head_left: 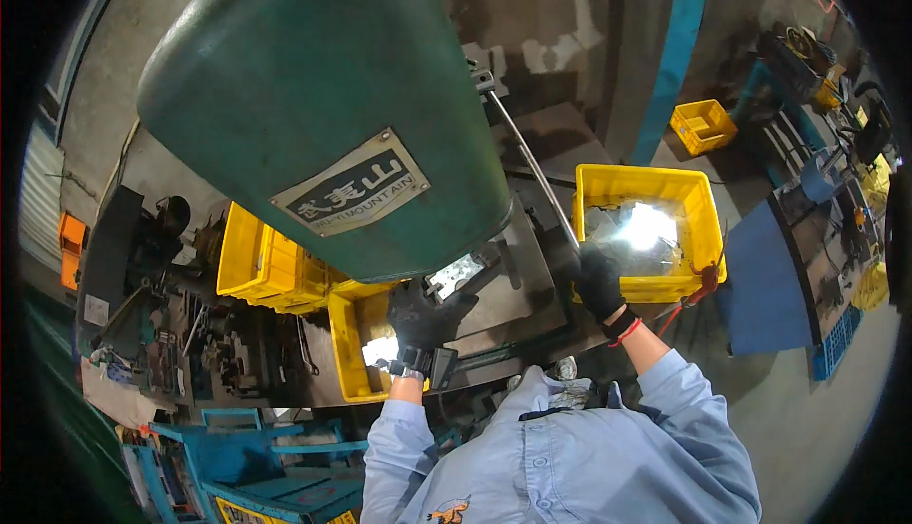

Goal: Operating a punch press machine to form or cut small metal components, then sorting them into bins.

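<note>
My right hand (598,282), in a black glove, is closed round the lower end of a long metal lever (528,152). The lever runs down from the side of a large green machine head (380,77). My left hand (424,317), also gloved in black, is at the machine's lower edge, thumb stretched to the right, apart from the fingers. Just beyond that thumb a shiny metal piece (456,275) lies under the head on the machine's flat metal table (527,277). The head partly covers the work spot. A dark device is strapped on my left wrist.
A yellow bin (644,288) with flat metal pieces stands beside my right hand. Another yellow bin (348,358) sits under my left wrist, near stacked yellow bins (249,263). Tools clutter the left bench. A small yellow crate (703,127) and blue-sided bench (774,282) are at right.
</note>
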`<state>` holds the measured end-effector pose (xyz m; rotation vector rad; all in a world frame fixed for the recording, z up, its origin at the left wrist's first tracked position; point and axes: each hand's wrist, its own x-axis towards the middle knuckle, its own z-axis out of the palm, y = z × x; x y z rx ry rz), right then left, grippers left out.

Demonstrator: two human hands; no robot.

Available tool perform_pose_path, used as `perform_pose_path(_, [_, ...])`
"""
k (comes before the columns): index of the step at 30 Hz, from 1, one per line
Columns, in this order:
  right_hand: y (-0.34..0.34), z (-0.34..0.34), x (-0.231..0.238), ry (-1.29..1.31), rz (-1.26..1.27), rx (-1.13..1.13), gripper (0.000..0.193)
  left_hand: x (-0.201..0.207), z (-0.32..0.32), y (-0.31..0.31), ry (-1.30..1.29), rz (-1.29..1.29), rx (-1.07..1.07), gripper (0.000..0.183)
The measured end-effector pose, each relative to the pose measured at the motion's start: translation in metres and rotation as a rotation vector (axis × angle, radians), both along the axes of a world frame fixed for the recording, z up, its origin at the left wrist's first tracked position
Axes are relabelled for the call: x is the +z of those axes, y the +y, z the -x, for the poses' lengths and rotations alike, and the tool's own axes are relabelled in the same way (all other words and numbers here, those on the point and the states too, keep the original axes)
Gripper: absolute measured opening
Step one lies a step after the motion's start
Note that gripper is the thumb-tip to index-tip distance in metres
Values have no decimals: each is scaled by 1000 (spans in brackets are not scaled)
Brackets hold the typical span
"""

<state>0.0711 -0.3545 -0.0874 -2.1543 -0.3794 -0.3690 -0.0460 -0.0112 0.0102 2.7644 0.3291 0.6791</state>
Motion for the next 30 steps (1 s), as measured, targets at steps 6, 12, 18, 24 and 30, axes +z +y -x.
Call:
perform_pose_path(6, [11, 0, 28, 141, -48, 55, 17, -2, 4, 2, 29, 9, 50, 92])
perform_pose_path(12, [-1, -12, -5, 328, -213, 160, 24, -1, 5, 0, 32, -78, 63, 99])
perform_pose_path(18, [-5, 6, 26, 295, -208, 164, 25, -14, 10, 7, -7, -93, 17, 95])
perform_pose_path(24, [10, 45, 122, 453, -237, 88, 24, -9, 19, 15, 96, -74, 90, 102])
perform_pose_path(30, [12, 49, 120, 415, -512, 139, 22, 4, 19, 10, 163, 14, 73, 106])
